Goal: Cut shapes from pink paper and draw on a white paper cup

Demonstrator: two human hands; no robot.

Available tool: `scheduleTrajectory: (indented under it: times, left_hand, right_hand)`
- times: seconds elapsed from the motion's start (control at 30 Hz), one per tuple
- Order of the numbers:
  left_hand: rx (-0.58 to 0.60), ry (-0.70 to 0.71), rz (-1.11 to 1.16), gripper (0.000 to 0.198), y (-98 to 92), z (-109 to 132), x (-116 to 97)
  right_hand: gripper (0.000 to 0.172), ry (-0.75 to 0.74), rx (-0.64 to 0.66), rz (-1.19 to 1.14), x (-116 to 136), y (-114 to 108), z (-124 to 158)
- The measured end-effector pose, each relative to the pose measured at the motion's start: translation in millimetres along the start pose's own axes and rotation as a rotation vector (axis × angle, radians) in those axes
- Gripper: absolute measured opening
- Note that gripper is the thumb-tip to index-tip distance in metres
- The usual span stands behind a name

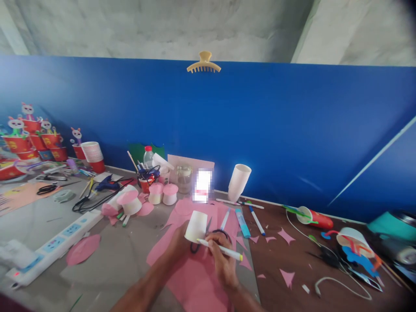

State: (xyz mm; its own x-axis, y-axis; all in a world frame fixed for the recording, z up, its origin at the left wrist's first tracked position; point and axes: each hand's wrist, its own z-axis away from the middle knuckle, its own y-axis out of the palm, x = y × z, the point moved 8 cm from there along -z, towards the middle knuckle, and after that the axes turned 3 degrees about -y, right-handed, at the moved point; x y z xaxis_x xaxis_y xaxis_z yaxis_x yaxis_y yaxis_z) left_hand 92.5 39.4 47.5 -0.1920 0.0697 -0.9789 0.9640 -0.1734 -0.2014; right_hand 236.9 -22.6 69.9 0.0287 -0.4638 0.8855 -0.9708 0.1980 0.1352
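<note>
My left hand is closed around the side of a white paper cup, which it keeps tilted above the table. In my right hand is a white marker with a yellow end, its tip at the cup's lower edge. Beneath both hands lies a large sheet of pink paper with cut edges. A pair of dark-handled scissors rests on that paper, partly hidden behind the cup and my right hand. Just beyond are a white-and-blue pen and a light blue tube.
A stack of white cups leans by the blue partition. Left are pink-topped cups, a glass jar and a white power strip. Pink scraps, a white cable and a decorated cup lie right.
</note>
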Motion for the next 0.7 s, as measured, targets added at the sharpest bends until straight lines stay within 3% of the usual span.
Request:
scheduleTrajectory:
  times: [0.2,0.47,0.7]
  left_hand:
    - [0.023,-0.024,0.02,0.011,4.1,4,-14]
    - [-0.014,-0.013,0.059,0.01,3.9,9,-17]
    - [-0.029,0.019,0.022,0.012,0.3,3,-16]
  right_hand:
    - [0.026,-0.03,0.05,0.028,6,3,-1]
    - [0.029,-0.087,0.098,0.069,12,7,-1]
    - [0.032,0.016,-0.032,0.033,-1,-5,-1]
